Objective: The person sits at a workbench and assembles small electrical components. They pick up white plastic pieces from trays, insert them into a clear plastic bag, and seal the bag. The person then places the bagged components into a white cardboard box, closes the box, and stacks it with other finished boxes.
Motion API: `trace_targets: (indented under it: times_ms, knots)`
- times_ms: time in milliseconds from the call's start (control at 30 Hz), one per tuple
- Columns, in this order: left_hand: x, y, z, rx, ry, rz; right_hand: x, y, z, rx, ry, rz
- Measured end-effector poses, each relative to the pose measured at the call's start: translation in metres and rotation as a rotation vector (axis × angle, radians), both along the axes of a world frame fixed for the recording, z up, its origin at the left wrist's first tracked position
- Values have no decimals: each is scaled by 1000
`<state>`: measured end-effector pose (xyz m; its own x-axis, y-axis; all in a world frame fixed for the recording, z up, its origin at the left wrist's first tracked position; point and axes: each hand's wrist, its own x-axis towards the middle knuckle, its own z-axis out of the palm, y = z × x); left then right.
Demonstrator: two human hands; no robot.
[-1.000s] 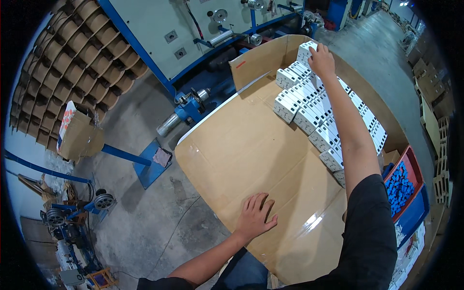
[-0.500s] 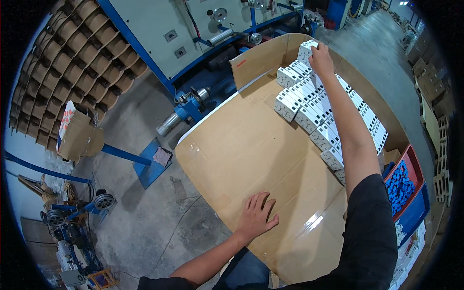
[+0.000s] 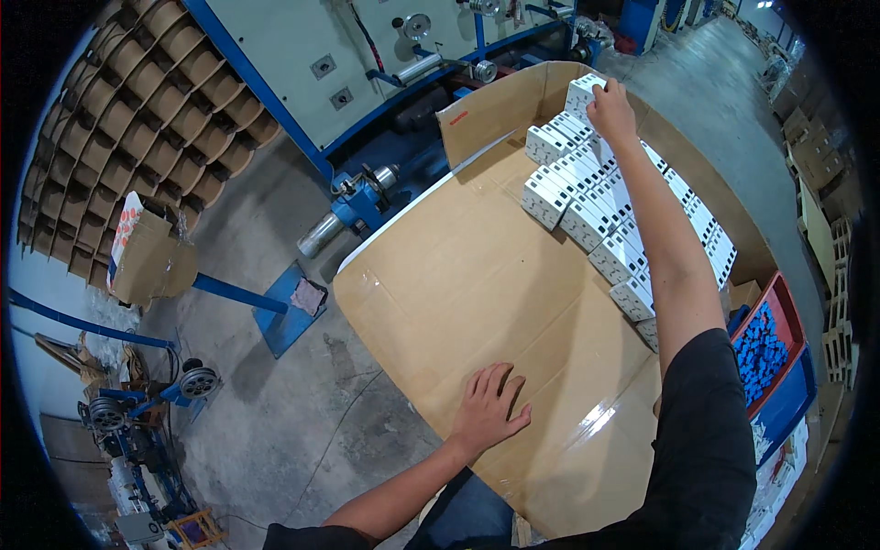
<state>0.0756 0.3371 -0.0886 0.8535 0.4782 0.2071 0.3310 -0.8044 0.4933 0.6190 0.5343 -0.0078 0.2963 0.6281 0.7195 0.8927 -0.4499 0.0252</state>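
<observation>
My left hand [image 3: 490,408] lies on the cardboard sheet [image 3: 440,284] with its fingers spread, holding nothing. At the far end, my right hand [image 3: 611,110] has its fingers closed on a white block-shaped piece [image 3: 582,92] with small dark openings. That piece stands a little higher than the neighbouring ones. Several rows of similar white pieces [image 3: 587,220] are packed side by side on the right part of the cardboard. My right forearm hides part of these rows, and the fingertips' exact hold is partly covered by the hand.
An upright cardboard wall [image 3: 710,179] borders the far and right sides. A red tray [image 3: 786,307] of small blue pieces sits at the right, on a blue bin [image 3: 802,390]. Beyond the left edge stand a blue machine part [image 3: 362,197] and a blue stand [image 3: 240,291].
Almost nothing differs. My right hand has shifted very slightly at the same white piece, and my left hand stays in place on the cardboard.
</observation>
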Motion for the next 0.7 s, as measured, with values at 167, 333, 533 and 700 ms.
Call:
trace_targets:
  times_ms: [167, 333, 533, 700]
  knots:
    - [-1, 0, 1, 2, 11, 10, -6, 0, 3, -70, -39, -53]
    - [-1, 0, 2, 3, 6, 10, -10, 2, 10, -108, -46, -83]
    - [-2, 0, 4, -14, -24, -9, -52, -22, 16, 38, 48, -39]
    - [-2, -2, 4, 8, -63, -13, -160, -96, -8, 198, 334, 178]
